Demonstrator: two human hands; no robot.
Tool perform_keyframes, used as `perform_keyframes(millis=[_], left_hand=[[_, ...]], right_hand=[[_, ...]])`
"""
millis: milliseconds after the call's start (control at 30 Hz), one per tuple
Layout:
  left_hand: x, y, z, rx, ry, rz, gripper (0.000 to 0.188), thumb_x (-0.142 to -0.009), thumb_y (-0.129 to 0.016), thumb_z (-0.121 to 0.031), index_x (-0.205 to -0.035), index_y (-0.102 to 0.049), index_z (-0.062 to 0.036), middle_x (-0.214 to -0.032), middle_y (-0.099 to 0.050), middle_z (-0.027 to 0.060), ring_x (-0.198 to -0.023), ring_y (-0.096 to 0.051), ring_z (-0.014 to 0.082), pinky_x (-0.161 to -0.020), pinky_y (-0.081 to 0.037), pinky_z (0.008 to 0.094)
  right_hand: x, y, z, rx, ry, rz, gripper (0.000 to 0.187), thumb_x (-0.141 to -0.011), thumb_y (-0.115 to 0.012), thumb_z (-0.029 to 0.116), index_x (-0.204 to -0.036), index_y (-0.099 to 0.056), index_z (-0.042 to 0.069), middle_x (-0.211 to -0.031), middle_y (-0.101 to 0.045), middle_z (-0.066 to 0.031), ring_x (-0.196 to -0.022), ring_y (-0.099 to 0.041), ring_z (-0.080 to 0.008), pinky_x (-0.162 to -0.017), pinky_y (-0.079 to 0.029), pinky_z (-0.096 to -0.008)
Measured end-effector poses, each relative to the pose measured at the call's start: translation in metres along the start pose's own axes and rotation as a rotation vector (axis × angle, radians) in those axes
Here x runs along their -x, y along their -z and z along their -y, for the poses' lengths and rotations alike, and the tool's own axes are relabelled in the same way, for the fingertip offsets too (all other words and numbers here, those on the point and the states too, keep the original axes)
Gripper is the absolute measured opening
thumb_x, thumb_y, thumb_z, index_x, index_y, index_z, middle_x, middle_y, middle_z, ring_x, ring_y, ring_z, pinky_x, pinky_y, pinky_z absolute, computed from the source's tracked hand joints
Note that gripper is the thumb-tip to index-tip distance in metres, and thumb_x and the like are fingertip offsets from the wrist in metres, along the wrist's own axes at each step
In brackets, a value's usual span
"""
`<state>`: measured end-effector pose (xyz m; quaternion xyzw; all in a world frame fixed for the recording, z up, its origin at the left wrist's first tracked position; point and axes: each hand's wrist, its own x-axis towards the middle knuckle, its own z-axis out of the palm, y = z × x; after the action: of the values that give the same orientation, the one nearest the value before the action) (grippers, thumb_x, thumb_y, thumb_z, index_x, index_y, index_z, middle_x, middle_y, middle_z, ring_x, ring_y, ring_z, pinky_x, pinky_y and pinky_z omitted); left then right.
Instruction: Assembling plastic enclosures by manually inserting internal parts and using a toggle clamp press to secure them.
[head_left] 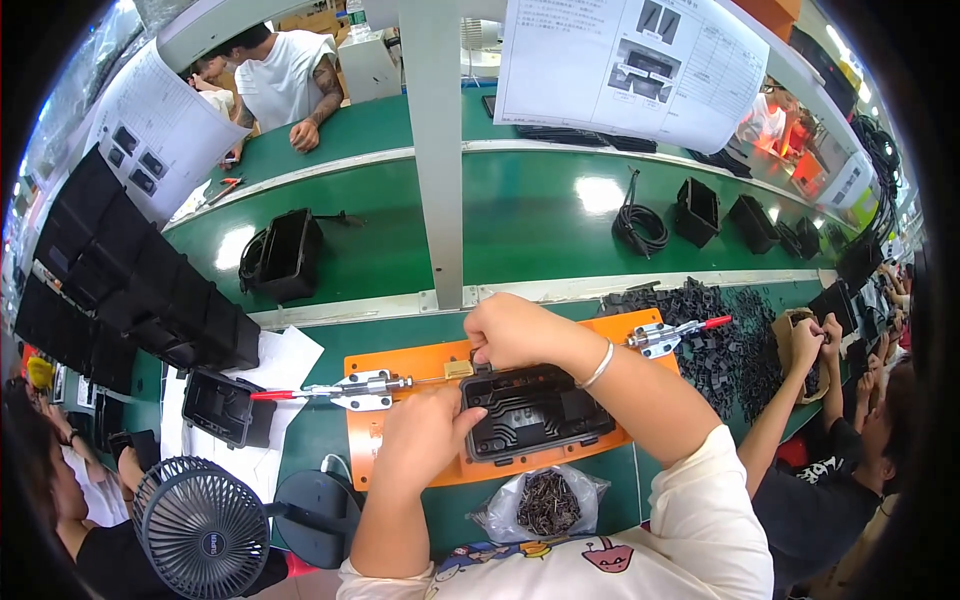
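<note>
A black plastic housing [540,415] lies open side up on an orange fixture plate [375,430]. My left hand [422,435] is closed at the housing's left end, its thumb pressed on the rim and its other fingers partly hidden. Above the far left corner, my right hand [515,330] is closed in a downward pinch on a small black part [482,367], mostly covered by the fingers. A small brass-coloured block [458,370] sits beside that pinch. Red-handled toggle clamps are mounted at both ends of the plate, the left clamp [370,388] and the right clamp [655,340].
A plastic bag of small dark metal pieces [548,503] sits just in front of the plate. Stacked black boxes [150,270] and a desk fan [205,515] stand left. Loose black parts [715,345] cover the right bench, near a co-worker's hands [815,335]. A post [432,150] rises behind.
</note>
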<state>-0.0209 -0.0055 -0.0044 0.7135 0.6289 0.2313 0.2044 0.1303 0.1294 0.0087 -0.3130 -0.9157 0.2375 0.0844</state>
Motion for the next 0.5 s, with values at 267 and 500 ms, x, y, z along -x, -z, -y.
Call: perform_keyframes(millis=[267,500], left_hand=[[-0.001,0.0,0.004,-0.034,-0.019,0.031,0.034,-0.078,-0.073,-0.028,-0.067,-0.056,-0.0016,-0.062,-0.057,0.0146,-0.061,-0.058,0.0337,-0.056,-0.044,0.0414],[0.002,0.002,-0.014,-0.108,-0.038,-0.028,0.026,-0.077,-0.072,-0.025,-0.074,-0.059,-0.0028,-0.073,-0.061,0.0151,-0.069,-0.061,0.0344,-0.061,-0.046,0.044]], right_hand=[[0.007,-0.008,0.006,0.005,-0.102,-0.123,0.029,-0.069,-0.079,0.017,-0.084,-0.058,0.004,-0.08,-0.064,-0.0159,-0.079,-0.062,-0.0335,-0.067,-0.048,-0.0404],[0.034,0.008,0.004,-0.207,-0.147,-0.257,0.029,-0.073,-0.077,0.019,-0.087,-0.058,0.003,-0.083,-0.062,-0.0135,-0.083,-0.062,-0.0322,-0.071,-0.05,-0.0401]])
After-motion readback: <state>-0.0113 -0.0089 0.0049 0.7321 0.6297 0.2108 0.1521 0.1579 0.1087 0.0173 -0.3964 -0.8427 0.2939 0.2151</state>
